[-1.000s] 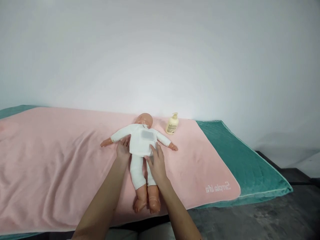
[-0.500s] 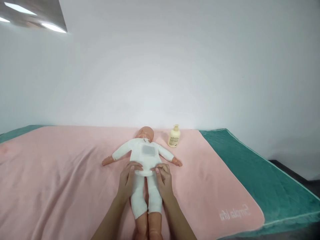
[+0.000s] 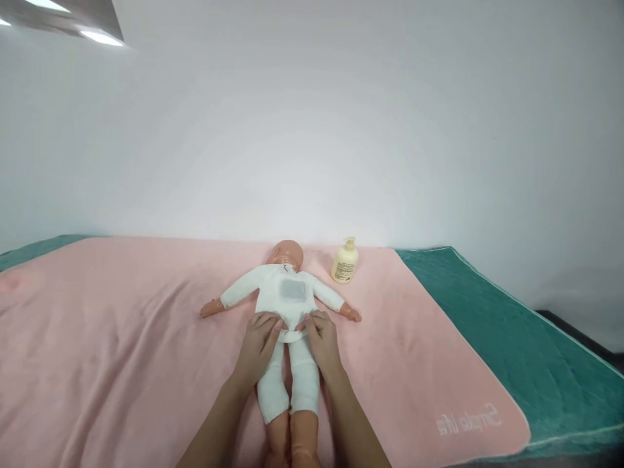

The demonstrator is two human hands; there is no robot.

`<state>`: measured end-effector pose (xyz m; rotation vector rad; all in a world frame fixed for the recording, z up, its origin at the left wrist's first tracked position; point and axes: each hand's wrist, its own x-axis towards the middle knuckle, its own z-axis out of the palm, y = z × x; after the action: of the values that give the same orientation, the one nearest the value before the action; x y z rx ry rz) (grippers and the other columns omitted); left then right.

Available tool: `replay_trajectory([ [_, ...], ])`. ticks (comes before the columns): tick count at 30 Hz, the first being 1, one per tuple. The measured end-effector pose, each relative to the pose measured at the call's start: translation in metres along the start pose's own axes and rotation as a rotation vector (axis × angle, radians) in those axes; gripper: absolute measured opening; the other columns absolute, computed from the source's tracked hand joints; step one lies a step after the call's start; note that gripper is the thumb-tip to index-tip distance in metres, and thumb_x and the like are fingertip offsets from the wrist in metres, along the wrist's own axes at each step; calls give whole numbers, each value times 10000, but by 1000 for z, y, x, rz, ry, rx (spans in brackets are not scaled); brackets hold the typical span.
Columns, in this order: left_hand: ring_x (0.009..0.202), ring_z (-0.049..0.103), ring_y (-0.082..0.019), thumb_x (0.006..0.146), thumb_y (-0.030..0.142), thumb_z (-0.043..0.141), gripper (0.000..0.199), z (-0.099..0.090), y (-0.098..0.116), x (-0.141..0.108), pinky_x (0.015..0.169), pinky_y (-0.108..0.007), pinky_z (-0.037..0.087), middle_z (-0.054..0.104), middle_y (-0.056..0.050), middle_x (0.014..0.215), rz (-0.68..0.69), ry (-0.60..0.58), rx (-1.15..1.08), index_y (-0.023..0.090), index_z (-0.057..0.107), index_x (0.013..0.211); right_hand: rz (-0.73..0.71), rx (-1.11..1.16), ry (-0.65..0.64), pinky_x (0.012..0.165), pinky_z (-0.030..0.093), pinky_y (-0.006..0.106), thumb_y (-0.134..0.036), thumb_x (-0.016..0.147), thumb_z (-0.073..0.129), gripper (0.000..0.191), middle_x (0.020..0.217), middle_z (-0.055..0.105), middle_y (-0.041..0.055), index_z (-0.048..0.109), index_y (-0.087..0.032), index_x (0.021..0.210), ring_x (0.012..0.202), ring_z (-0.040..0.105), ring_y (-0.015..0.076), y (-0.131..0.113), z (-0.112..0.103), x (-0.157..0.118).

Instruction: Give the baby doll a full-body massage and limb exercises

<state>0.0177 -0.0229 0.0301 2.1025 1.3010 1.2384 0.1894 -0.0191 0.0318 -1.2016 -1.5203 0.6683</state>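
Both hands moved inward along the hem since the earlier frame; fingertips now nearer each other, doll and pump bottle (image 3: 344, 263) slightly further right in view. Left hand (image 3: 260, 341): fingers curled, thumb against fingers, pinching the lower edge of the white top (image 3: 277, 304) on its left side in view. Right hand (image 3: 322, 338): same curled pinch, right side of the same edge. Doll (image 3: 288, 253) lies on its back on the pink blanket (image 3: 404, 364), head toward the wall (image 3: 312, 130), arms spread, legs between the forearms. Bottle upright on the blanket, beyond the doll's arm at right. Green cover (image 3: 492, 325) shows past the blanket.
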Motion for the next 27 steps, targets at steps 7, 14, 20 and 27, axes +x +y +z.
replay_trajectory([
  [7,1154,500,-244,952,344,379,308,3,0,-4,1012,-448,362,623,-71,1179,74,0,55,234,640,1072,-135,53,59,937,418,371,-365,957,458,304,993,620,63,743,-260,957,1038,532,214,5,-1,-10],
  [14,1070,537,-239,960,377,392,308,9,-6,0,954,-447,414,660,-67,1076,24,-25,96,211,644,1021,-106,-29,-61,918,407,362,-378,976,430,333,955,631,54,730,-245,916,1000,532,209,5,1,-4],
  [20,1133,527,-232,957,340,393,280,10,-6,-4,985,-439,409,622,-63,1175,106,37,130,234,598,1116,-183,-71,-15,963,395,375,-365,978,427,297,1046,603,61,703,-256,995,1067,512,213,9,-1,-8],
  [27,1197,486,-244,963,338,381,310,12,-5,-5,1027,-457,373,576,-86,1246,84,80,188,221,535,1205,-227,-152,-43,1034,346,392,-366,987,402,301,1219,562,64,653,-267,1120,1181,473,213,13,0,-9],
])
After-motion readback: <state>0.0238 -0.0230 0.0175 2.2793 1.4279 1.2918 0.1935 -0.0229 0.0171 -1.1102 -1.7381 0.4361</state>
